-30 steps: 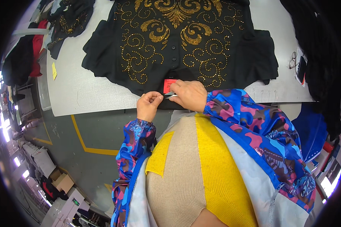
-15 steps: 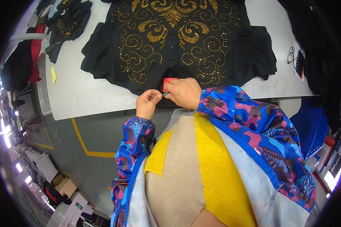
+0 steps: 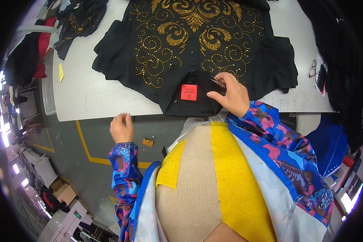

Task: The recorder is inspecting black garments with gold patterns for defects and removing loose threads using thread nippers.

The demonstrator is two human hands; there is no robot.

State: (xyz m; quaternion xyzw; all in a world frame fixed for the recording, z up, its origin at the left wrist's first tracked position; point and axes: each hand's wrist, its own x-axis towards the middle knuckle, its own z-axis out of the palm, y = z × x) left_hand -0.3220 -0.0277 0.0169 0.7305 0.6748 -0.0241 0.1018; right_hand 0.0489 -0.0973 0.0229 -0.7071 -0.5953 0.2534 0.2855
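A black shirt with gold stud swirls lies spread on the pale table, its collar toward me. Inside the collar is a red label. At the collar's right side, my right hand is closed around small metal thread snips, points toward the upper left; the palm partly hides them. Past the table's front edge on the left, over the floor, my left hand is held with fingers curled and pressed together. Whatever it may hold cannot be made out.
Another dark garment with gold trim hangs at the far left, near a yellow paper slip. Glasses and a phone lie at the right, beside a pile of black cloth. A small orange-brown scrap shows over the floor.
My left hand has moved off the shirt, left and toward me. My right hand has shifted right, uncovering the red label and showing the snips. The collar now lies spread wider.
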